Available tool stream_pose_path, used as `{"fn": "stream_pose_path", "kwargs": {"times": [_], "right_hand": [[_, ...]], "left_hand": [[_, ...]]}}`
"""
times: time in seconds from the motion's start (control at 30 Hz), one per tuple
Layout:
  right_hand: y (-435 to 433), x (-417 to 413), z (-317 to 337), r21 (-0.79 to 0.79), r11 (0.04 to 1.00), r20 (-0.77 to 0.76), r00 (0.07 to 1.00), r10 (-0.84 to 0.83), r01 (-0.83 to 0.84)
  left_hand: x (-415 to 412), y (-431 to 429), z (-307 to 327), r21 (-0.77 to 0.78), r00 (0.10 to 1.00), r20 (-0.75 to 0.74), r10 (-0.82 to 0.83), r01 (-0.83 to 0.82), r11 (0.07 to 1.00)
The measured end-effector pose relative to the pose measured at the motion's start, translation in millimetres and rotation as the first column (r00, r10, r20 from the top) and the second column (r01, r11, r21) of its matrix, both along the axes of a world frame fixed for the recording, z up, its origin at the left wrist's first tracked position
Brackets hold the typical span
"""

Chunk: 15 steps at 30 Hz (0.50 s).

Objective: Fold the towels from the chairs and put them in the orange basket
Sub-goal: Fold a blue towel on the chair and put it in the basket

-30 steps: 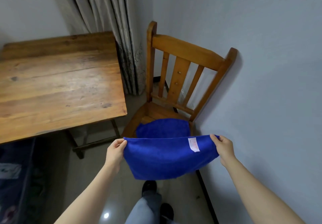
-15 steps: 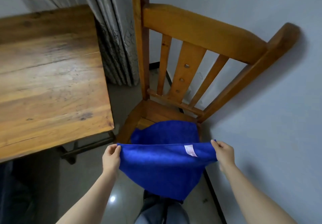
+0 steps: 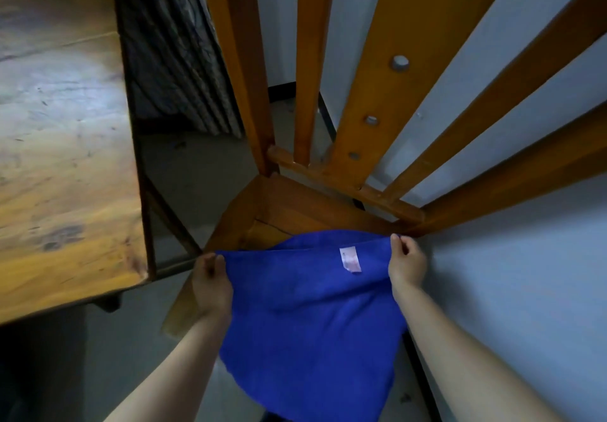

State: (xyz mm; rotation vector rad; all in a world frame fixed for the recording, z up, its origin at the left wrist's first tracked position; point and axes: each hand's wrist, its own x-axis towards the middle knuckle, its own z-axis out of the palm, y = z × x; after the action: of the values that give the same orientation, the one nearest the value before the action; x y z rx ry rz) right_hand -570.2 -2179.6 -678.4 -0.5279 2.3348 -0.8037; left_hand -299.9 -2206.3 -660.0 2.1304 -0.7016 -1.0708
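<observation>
A blue towel (image 3: 305, 329) with a small white label hangs spread between my hands, its top edge level over the front of a wooden chair's seat (image 3: 295, 214). My left hand (image 3: 210, 283) pinches its upper left corner. My right hand (image 3: 405, 262) pinches the upper right corner. Just behind the top edge a strip of further blue cloth (image 3: 315, 239) shows over the seat; I cannot tell whether it is a second towel. The orange basket is not in view.
The chair's slatted back (image 3: 377, 76) rises very close in front of me, against a pale wall (image 3: 525, 273) on the right. A wooden table (image 3: 62, 158) stands at the left, a curtain (image 3: 174, 60) behind it. Grey floor lies below.
My head has come much closer to the chair, which now fills the upper view. Both hands have carried the towel forward to the seat, still holding the same corners.
</observation>
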Motion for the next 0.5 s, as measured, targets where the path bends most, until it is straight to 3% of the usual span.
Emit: {"fn": "stream_pose_path", "kwargs": {"times": [0.13,0.2,0.3,0.4,0.5], "right_hand": [[-8,-3,-29,0.197,0.98,-0.065,0.998,-0.003,0.015],[-12,-3,-32,0.222,0.975,-0.05,0.999,-0.013,0.024],[-19,-1,-28,0.166,0.986,0.004,1.0,-0.018,0.018],[-14,-2,-25,0.066,0.998,0.113,0.994,0.012,-0.019],[-3,-5,-16,-0.038,0.993,0.195,0.974,0.114,-0.109]], "left_hand": [[-5,-11,-19,0.104,0.991,0.051,-0.121,0.116,0.988],[-3,-15,-27,0.192,0.977,0.037,-0.208,0.197,0.961],[2,-20,-36,0.285,0.96,0.031,-0.277,0.258,0.923],[7,-24,-39,0.364,0.935,0.142,-0.326,0.257,0.895],[0,-24,-32,0.319,0.936,-0.003,-0.351,0.333,0.887]]}}
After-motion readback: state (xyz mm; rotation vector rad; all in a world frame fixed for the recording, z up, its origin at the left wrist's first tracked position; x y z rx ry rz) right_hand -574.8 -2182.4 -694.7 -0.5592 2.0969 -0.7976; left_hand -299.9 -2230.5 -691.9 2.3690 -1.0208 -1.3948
